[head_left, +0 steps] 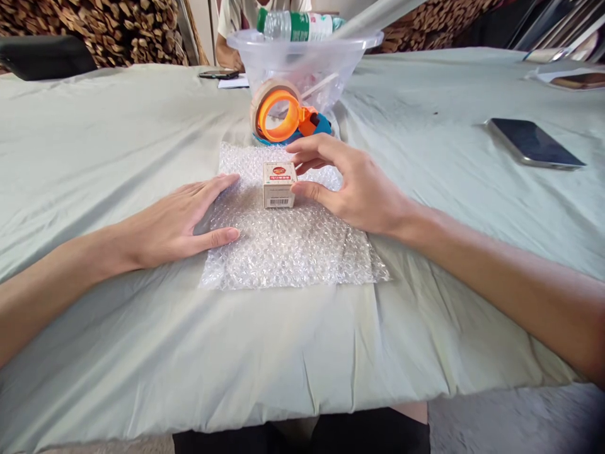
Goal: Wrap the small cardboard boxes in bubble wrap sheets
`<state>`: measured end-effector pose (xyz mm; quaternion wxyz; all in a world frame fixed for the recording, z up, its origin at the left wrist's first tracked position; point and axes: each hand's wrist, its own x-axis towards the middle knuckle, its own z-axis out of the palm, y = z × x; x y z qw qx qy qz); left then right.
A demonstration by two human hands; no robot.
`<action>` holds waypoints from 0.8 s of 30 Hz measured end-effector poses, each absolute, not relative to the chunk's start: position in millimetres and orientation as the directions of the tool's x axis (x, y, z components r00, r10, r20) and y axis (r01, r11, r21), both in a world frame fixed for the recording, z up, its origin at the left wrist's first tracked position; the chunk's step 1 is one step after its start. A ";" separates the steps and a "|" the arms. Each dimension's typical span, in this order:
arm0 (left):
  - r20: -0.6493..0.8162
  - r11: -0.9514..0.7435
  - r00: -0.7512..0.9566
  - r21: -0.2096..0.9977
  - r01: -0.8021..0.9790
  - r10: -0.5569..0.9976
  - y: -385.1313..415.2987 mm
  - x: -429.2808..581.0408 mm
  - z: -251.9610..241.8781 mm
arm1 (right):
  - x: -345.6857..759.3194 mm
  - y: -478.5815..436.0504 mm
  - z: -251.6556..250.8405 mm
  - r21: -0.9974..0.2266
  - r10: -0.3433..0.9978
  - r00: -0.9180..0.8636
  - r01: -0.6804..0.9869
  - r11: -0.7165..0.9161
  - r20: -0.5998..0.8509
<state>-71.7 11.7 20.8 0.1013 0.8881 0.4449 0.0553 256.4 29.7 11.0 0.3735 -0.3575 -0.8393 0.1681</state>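
A small box [278,184] stands upright near the middle of a bubble wrap sheet [283,252], which is spread on the cloth-covered desk [118,139]. The right hand [352,189] has its grip closed loosely on the box, thumb at the box's right side and fingers curled at its far top edge. The left hand [182,221] lies flat, its grip open and holding nothing, pressing on the sheet's left edge. Just beyond the sheet is an orange tape dispenser [283,116], with a clear bowl [326,63] behind it. A phone [534,144] lies far right.
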 end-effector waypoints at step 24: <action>0.354 -0.510 0.420 0.220 0.831 0.836 5.0 -64.6 21.1 | 276.0 37.5 12.8 -0.213 0.917 -0.195 0.936 0.280 0.349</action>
